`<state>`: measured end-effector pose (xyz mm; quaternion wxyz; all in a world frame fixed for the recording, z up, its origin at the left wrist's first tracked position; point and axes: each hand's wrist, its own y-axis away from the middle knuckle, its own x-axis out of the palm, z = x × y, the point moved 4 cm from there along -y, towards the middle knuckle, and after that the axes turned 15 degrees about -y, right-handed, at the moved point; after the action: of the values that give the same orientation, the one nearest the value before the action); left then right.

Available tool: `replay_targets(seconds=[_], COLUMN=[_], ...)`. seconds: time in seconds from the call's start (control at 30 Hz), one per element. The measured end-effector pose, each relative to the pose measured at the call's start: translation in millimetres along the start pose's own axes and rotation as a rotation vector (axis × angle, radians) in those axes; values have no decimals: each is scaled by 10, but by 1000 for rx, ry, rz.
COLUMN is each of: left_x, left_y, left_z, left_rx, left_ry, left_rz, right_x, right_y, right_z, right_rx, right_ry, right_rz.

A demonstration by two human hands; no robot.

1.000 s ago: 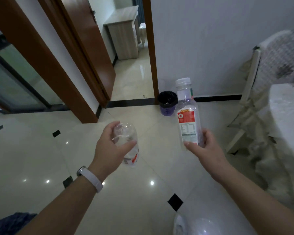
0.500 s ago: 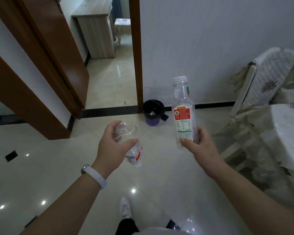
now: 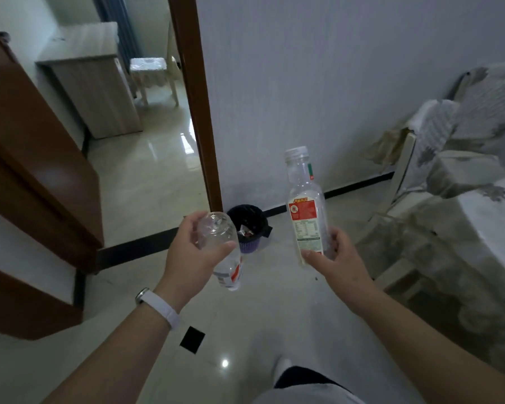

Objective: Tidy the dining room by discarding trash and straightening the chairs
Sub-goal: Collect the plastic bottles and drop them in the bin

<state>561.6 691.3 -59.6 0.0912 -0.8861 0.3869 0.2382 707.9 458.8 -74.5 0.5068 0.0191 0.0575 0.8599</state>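
Filling the right side of the view, a cloth-covered table (image 3: 490, 217) is seen, with a covered chair (image 3: 432, 132) beside it near the wall; neither is touched. Ahead, on the tiled floor at the foot of the door frame (image 3: 194, 112), a small waste bin (image 3: 252, 246) is stood: a purple basket lined with a black bag. The coming move is judged to turn on this bin. It lies forward of and below both hands, and in the view it is placed between them, partly overlapped by the left-hand bottle and apart from the right-hand one. A drop is not yet possible, since neither bottle is held over the mouth of the bin.

Two clear plastic bottles with red labels are carried. The taller bottle (image 3: 305, 208) is held upright, its white cap on top, and is grasped round its lower end by the right hand (image 3: 337, 258), thumb in front and fingers behind. The shorter bottle (image 3: 220, 243) is held tilted with its base upward and away, its neck end pointed down toward the floor. It is wrapped round the upper body by the left hand (image 3: 191, 252), on whose wrist a white wristband (image 3: 158, 307) is worn. The left-hand bottle is thus judged likely to be released first, once a step forward has been taken.
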Motion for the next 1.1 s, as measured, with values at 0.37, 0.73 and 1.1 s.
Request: replay_targets(seconds=[0.37, 0.73, 1.1], left_x=[275, 790, 1417], left_y=[-1909, -3874, -5389], left_z=[290, 236, 1367], left_rx=[-121, -57, -160], left_ry=[-40, -230, -170], left_rz=[35, 151, 388], right_x=[591, 599, 981], right_y=[-2066, -3833, -4607], right_z=[-570, -628, -1545], right_rx=[145, 259, 510], right_ry=[-132, -26, 41], right_rz=[-31, -69, -271])
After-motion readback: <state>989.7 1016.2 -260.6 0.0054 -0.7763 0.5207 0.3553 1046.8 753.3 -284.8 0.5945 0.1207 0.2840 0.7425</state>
